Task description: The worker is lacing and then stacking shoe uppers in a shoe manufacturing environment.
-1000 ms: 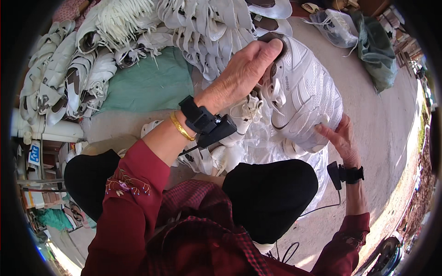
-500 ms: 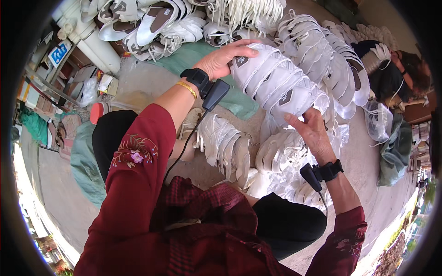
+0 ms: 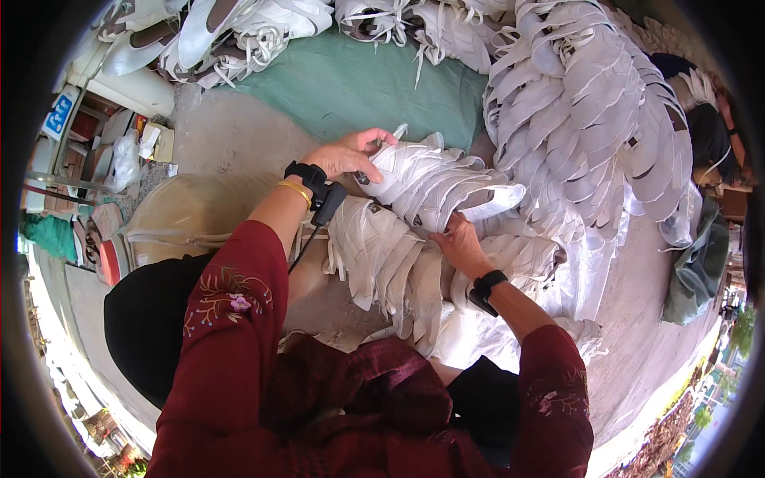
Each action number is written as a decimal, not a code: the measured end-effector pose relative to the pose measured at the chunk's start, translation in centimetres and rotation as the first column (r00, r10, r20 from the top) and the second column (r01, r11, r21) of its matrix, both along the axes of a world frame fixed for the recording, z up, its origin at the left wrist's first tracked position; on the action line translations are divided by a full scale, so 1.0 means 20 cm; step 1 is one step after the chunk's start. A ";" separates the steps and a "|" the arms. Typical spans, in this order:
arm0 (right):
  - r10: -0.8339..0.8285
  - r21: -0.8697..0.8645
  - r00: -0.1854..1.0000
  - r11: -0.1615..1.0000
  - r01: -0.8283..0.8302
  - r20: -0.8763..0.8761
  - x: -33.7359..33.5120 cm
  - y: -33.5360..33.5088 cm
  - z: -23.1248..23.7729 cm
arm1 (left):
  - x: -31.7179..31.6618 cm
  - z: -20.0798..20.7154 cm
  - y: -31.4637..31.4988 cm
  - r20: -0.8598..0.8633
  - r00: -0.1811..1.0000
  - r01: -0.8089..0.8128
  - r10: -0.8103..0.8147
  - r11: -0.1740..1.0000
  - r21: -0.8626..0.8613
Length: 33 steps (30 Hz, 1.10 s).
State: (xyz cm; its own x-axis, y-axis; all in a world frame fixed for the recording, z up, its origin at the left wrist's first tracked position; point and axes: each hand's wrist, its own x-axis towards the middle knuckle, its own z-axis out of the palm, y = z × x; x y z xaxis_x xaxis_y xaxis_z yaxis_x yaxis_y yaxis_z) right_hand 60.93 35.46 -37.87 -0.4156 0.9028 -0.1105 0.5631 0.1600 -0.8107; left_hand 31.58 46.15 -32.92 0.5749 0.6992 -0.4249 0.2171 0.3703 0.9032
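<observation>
A nested stack of white shoe uppers (image 3: 434,182) lies tilted between my two hands, over other shoe pieces. At its left end, my left hand (image 3: 348,158) curls thumb and fingers around it. My right hand (image 3: 460,245) grips the lower right end, thumb in front, its other fingers partly hidden by the stack. Just below my left hand hangs another row of white shoe uppers (image 3: 381,253). More white pieces (image 3: 510,263) lie beside my right hand, partly over clear plastic.
A large heap of white shoe uppers (image 3: 586,119) rises at the right. White and brown shoe uppers (image 3: 271,32) line the far side, beyond a green sheet (image 3: 358,84). A beige sack (image 3: 191,211) is at my left knee. Another person (image 3: 705,131) sits at far right.
Both hands have lowered the stack toward the pile in front of me and turned it so its layered edges show. My view has moved closer to the heap.
</observation>
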 end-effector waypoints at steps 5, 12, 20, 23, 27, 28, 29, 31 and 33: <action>-0.005 -0.211 0.985 0.977 0.042 0.172 0.07 -0.01 0.11 | 0.13 -0.01 -0.10 0.063 0.995 -0.065 0.071 0.994 -0.088; -0.107 -0.272 0.984 0.960 0.065 -0.141 0.39 -0.16 0.53 | 0.07 0.08 -0.19 -0.055 0.969 -0.240 0.240 0.971 0.004; -0.525 -0.623 0.848 0.688 0.372 -0.074 1.28 -0.47 0.63 | 0.50 0.30 -0.24 -0.418 0.799 -0.012 0.432 0.707 0.707; -0.644 -0.752 0.764 0.519 0.405 -0.033 1.48 -0.67 0.17 | 0.88 0.48 -0.39 -0.128 0.991 0.072 -0.049 0.981 0.178; -0.768 -0.822 0.505 0.540 0.180 -0.394 1.31 -0.77 -0.29 | 1.34 0.39 -0.55 0.031 0.916 0.392 -0.399 0.910 0.134; -0.753 -0.792 0.435 0.596 0.135 -0.493 1.25 -0.77 -0.38 | 1.43 0.34 -0.55 0.014 0.913 0.402 -0.408 0.906 0.133; -0.743 -0.788 0.425 0.607 0.103 -0.517 1.13 -0.71 -0.38 | 1.46 0.27 -0.55 -0.095 0.915 0.402 -0.392 0.868 0.292; -0.774 -0.817 0.388 0.570 0.086 -0.500 0.98 -0.65 -0.28 | 1.52 0.21 -0.53 -0.227 0.913 0.408 -0.340 0.783 0.469; -0.818 -0.858 0.326 0.512 0.038 -0.474 1.00 -0.68 -0.29 | 1.58 0.19 -0.55 -0.308 0.915 0.395 -0.262 0.739 0.545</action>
